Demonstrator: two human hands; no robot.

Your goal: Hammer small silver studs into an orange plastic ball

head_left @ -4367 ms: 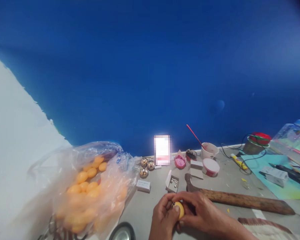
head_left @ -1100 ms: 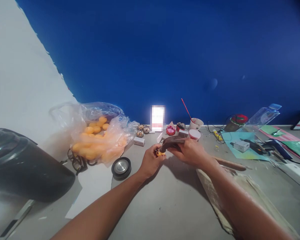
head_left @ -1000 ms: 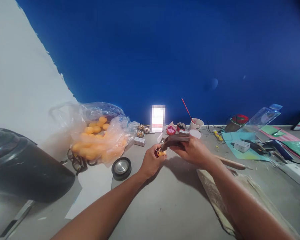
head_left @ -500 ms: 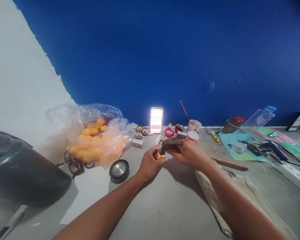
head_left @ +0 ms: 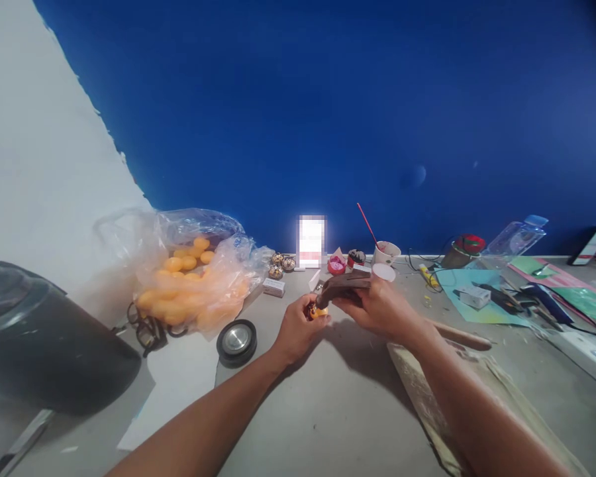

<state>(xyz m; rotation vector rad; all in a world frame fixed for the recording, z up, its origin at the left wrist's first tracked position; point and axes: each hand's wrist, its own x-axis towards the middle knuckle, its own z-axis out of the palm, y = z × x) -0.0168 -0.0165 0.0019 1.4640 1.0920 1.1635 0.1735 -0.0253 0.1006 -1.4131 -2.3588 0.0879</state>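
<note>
My left hand (head_left: 300, 326) is closed around a small orange ball (head_left: 320, 312) with dark marks, partly hidden by the fingers. My right hand (head_left: 385, 308) grips a dark brown tool (head_left: 340, 290) with a bent, blunt end. That end points down at the ball and appears to touch it; its exact kind is unclear. Just beyond the hands stand a white slip (head_left: 314, 280) and a round pink lid (head_left: 383, 272). Behind the right forearm a wooden handle (head_left: 464, 336) shows, but I cannot tell whether it belongs to the tool.
A plastic bag of orange balls (head_left: 179, 301) lies at left, near a black-rimmed round lid (head_left: 237, 339) and a large dark bottle (head_left: 44, 338). Several patterned balls (head_left: 276, 271) sit by the wall. A paper cup (head_left: 387, 253) holds a red stick. Folded cloth (head_left: 427, 404) lies under the right forearm.
Both hands keep their holds on the ball and the brown tool. The tool's bent end sits slightly lower against the ball; the view has shifted a little.
</note>
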